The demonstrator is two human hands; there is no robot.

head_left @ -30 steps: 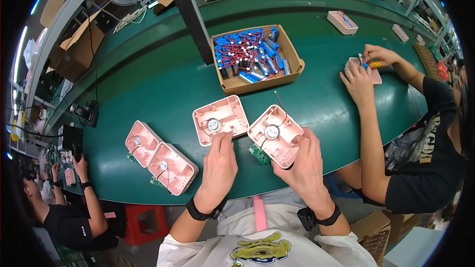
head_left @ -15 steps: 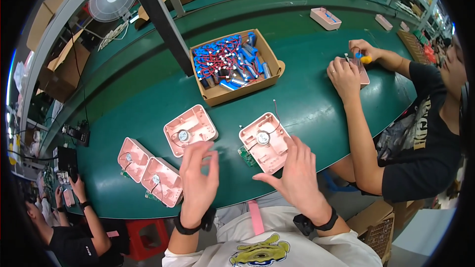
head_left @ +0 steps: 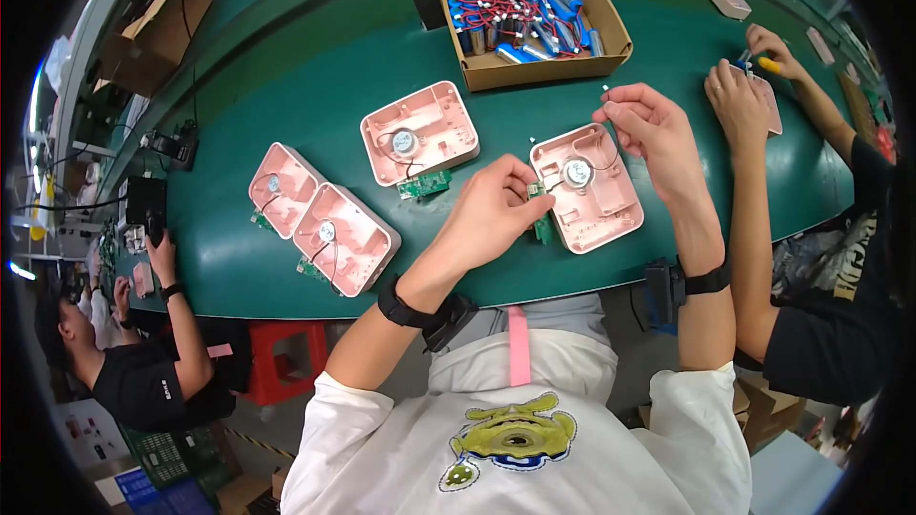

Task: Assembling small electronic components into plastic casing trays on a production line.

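Note:
A pink plastic housing (head_left: 620,202) with a round silver speaker (head_left: 576,173) inside lies on the green table in front of me. At its left edge my left hand (head_left: 494,210) closes thumb and fingers on a small green circuit board (head_left: 542,228). My right hand (head_left: 654,138), above the housing's upper right corner, pinches a thin dark wire; its small white plug (head_left: 605,88) sticks out past the fingertips. Left of these sits another pink housing (head_left: 448,115) with a speaker and a green board (head_left: 425,185) beside it.
Two more pink housings (head_left: 281,157) (head_left: 361,252) touch each other at the left. A cardboard box (head_left: 544,73) of blue wired batteries stands at the back. On the right a co-worker's hands (head_left: 739,105) work on a pink part; another person (head_left: 143,362) sits at far left.
Both hands were open and apart over the table; now the left has closed on the circuit board and the right on the wire. The view has shifted, so the table's things appear displaced.

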